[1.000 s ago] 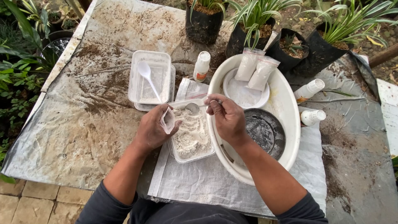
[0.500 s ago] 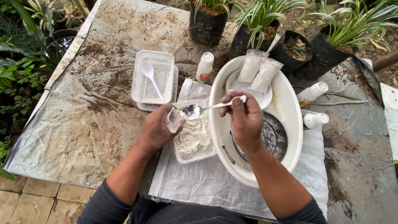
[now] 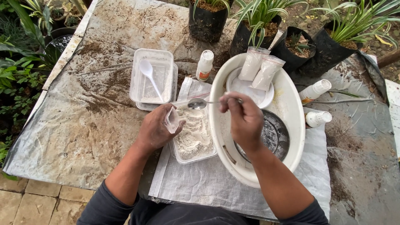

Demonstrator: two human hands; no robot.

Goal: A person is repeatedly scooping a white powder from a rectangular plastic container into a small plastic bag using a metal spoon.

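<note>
My left hand (image 3: 155, 130) holds a small clear plastic bag (image 3: 171, 120) open-side up beside a clear tray of white powder (image 3: 193, 135). My right hand (image 3: 243, 118) grips a metal spoon (image 3: 199, 103) by its handle; the bowl of the spoon hovers over the far end of the powder tray, just right of the bag. The right hand sits over the rim of a large white oval basin (image 3: 223, 146).
The basin holds two filled powder bags (image 3: 260, 66), a white lid and a dark round dish (image 3: 268, 135). A clear lidded box with a white plastic spoon (image 3: 151, 76) lies left. Small white bottles (image 3: 204, 66) (image 3: 315, 89) and black potted plants (image 3: 208, 18) stand behind. A white woven sheet (image 3: 208, 187) covers the table's near edge.
The spoon has lifted out of the powder tray and moved a little right and away, away from the bag. The left hand with the bag has stayed about where it was.
</note>
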